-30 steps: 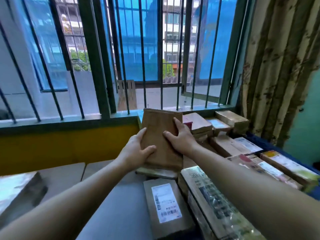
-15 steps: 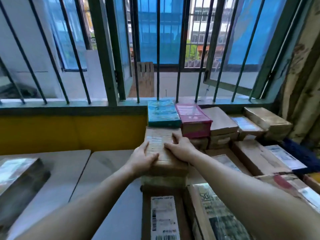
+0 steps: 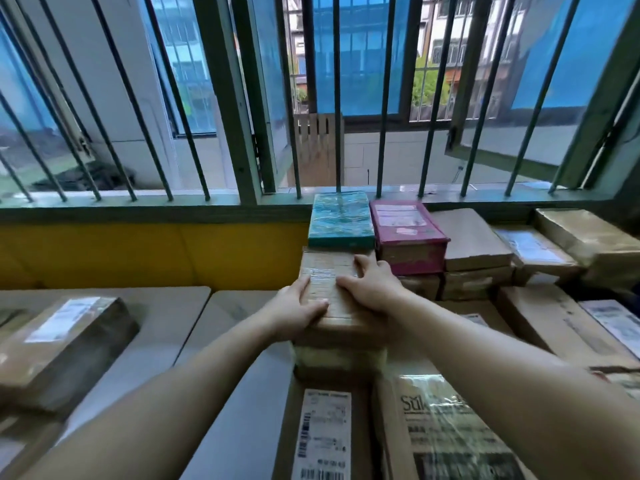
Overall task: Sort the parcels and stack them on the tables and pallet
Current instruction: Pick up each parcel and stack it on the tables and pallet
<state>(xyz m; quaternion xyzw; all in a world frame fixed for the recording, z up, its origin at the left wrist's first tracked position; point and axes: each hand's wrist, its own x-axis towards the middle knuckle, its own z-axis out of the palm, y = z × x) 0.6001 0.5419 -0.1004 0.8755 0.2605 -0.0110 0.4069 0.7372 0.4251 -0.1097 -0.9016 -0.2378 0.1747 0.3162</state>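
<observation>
We are pressing the brown parcel (image 3: 327, 268) onto the stack (image 3: 339, 358) by the far edge of the counter (image 3: 235, 393), its long side pointing at the window (image 3: 363, 81). Our left hand (image 3: 301, 308) is gripping its left side. Our right hand (image 3: 372, 289) is lying on top, fingers flat.

Labelled parcel (image 3: 325, 434) cut by bottom edge, print unreadable

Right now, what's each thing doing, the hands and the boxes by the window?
brown parcel: lying flat on a stack, under both hands
left hand: gripping its left edge, thumb on top
right hand: flat on top, fingers spread
teal parcel: wrapped, lying flat
pink parcel: closed, lying flat
</observation>
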